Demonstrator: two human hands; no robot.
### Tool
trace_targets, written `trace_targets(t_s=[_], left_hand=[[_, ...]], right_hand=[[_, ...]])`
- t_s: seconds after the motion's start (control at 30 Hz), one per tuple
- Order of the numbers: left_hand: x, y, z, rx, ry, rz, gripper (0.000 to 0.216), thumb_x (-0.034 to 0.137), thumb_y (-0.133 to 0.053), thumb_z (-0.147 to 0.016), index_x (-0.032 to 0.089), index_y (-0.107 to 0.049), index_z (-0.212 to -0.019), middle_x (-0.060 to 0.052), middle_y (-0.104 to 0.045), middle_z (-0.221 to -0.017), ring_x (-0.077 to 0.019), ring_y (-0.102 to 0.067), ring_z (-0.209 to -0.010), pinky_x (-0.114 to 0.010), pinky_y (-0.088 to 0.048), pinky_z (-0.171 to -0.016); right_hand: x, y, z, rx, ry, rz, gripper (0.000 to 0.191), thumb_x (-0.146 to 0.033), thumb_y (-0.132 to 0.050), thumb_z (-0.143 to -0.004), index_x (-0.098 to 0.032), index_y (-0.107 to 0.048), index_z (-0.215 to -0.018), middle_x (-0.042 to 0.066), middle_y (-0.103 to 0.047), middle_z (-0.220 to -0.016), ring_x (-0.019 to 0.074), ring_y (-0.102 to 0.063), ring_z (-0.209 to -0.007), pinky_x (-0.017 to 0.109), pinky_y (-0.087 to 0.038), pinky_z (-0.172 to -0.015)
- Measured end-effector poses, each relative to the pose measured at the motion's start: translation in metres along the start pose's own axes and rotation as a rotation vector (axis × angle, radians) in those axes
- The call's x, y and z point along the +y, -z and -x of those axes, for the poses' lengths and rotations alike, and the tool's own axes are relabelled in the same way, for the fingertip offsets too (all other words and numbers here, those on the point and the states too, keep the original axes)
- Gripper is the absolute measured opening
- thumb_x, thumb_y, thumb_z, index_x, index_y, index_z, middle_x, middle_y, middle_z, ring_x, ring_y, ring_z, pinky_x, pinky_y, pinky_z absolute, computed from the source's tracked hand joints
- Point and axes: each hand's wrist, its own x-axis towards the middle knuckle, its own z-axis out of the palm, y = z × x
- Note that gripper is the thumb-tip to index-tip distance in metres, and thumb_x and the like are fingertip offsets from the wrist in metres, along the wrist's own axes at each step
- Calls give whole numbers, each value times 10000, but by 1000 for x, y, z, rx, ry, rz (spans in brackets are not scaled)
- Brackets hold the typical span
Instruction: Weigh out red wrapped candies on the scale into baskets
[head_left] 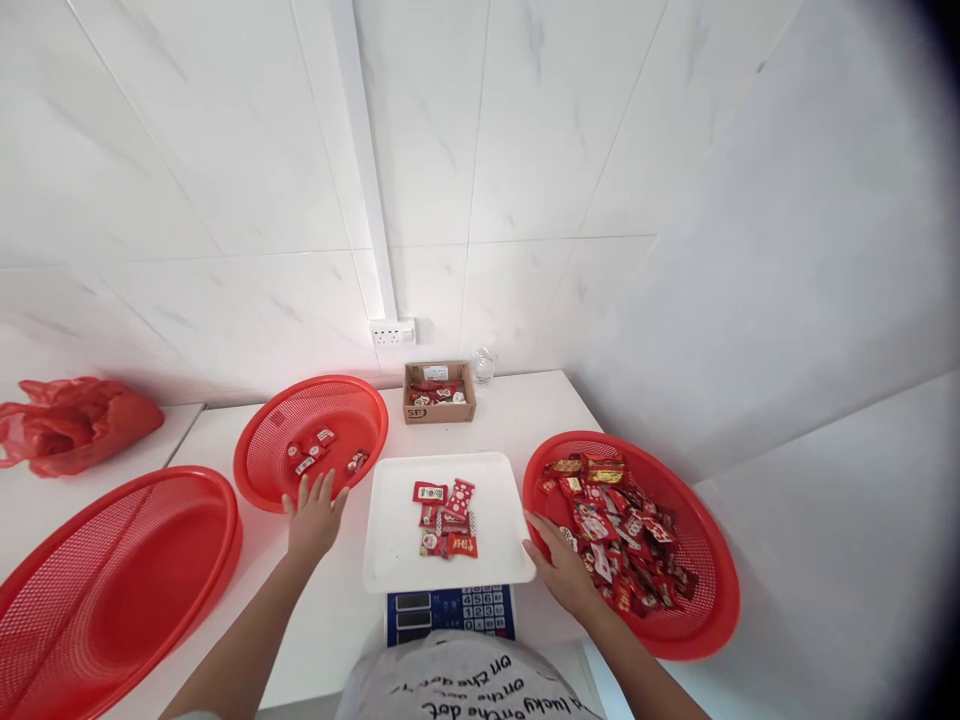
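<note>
My left hand is held with fingers spread at the near rim of a red mesh basket, which has a few wrapped candies in it. My right hand is open too, its fingers between the white scale tray and the left rim of a fuller red basket. That basket holds a heap of red-wrapped candies. Several red candy packets lie grouped on the tray. Below it shows the blue scale panel with keys and displays.
A small cardboard box with packets stands by the wall, beside a clear glass or plastic item. Another red basket is at the left, with a red plastic bag behind it. A socket is on the tiled wall.
</note>
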Motion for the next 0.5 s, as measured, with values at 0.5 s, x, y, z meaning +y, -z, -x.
trace_targets(t_s=[0.5], left_hand=[[-94,31,16,107,392,29,668,569,-257,-845,145,-376,-1348,-201,-205,-1479,-396,-92,-1360,-683,-151,-984]], right_hand=[[2,0,-1,13,21,-5,511,-451,-405,-839,-172,-498,-1257,114,-502,-1315,219,-437,-1236,416,-314,-1071]])
